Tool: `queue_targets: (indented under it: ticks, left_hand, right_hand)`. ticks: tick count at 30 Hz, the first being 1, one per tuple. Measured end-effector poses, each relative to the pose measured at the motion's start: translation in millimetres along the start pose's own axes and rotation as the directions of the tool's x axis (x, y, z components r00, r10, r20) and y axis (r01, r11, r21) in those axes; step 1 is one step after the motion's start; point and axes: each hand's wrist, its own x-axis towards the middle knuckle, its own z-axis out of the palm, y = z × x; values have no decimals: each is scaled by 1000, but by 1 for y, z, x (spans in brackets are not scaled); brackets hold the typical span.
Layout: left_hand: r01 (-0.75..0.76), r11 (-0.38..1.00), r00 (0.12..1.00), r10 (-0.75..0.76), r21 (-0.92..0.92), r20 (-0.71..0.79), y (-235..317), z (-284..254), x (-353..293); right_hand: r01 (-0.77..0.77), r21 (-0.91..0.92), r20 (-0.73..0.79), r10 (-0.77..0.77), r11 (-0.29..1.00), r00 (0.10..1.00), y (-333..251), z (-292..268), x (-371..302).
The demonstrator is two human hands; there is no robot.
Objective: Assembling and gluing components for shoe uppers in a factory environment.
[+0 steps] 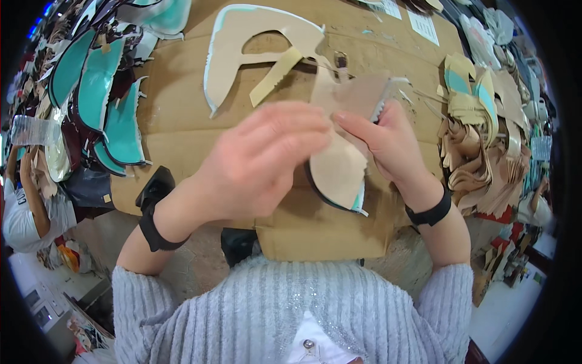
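Note:
A beige shoe upper piece, with a dark edge and a bit of teal lining at its lower end, is held over the table. My right hand grips its right side, thumb on top and fingers behind. Over the left side of the piece is my left hand, blurred by motion. Its fingers bend toward the piece, and whether they pinch anything cannot be made out. Just beyond lies another beige upper piece with a cut-out and white edging. A pale yellow strip lies across it.
Brown cardboard covers the table. Teal-lined upper pieces are piled at the left, and stacked beige and brown pieces at the right. Paper labels lie at the far edge. Another person is at the far left.

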Motion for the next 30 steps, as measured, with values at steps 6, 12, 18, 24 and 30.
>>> queue_targets:
  ticks: [6, 12, 18, 24, 30]
  left_hand:
    - [-74, 997, 957, 63, 29, 283, 5, 6, 0]
    - [-77, 993, 945, 46, 84, 324, 3, 4, 1]
    - [-123, 986, 934, 77, 112, 349, -2, 5, 2]
    - [-126, 982, 909, 58, 139, 412, -3, 7, 3]
    - [-83, 992, 891, 32, 93, 453, -8, 5, 2]
  right_hand:
    - [-115, 112, 152, 97, 987, 984, -1, -9, 3]
    - [-200, 11, 211, 194, 980, 958, -15, -8, 2]
    - [-124, -46, 224, 131, 991, 966, -15, -5, -1]
    - [-132, -33, 214, 136, 991, 967, -1, -11, 3]
    - [60, -151, 125, -41, 987, 991, 5, 2, 1]
